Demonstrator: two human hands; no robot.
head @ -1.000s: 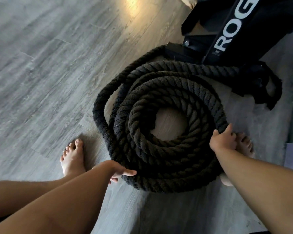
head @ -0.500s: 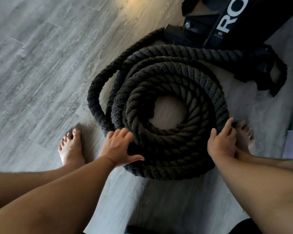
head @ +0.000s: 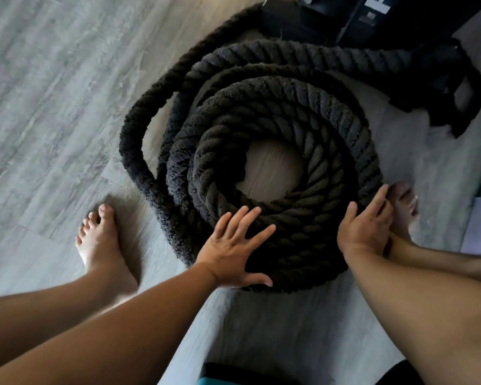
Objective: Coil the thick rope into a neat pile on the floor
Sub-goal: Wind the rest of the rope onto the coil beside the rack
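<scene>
On grey floor (head: 53, 107), coiled thick rope (head: 331, 129), L hand (head: 235, 250) flat open on top, R hand (head: 365, 227) open against its side

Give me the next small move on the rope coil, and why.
Probably push the loose outer loop inward with the left hand. That loop bows away from the tight coil, showing floor through the gap, while both hands lie flat on the near rim; the right hand can brace the far side.
</scene>
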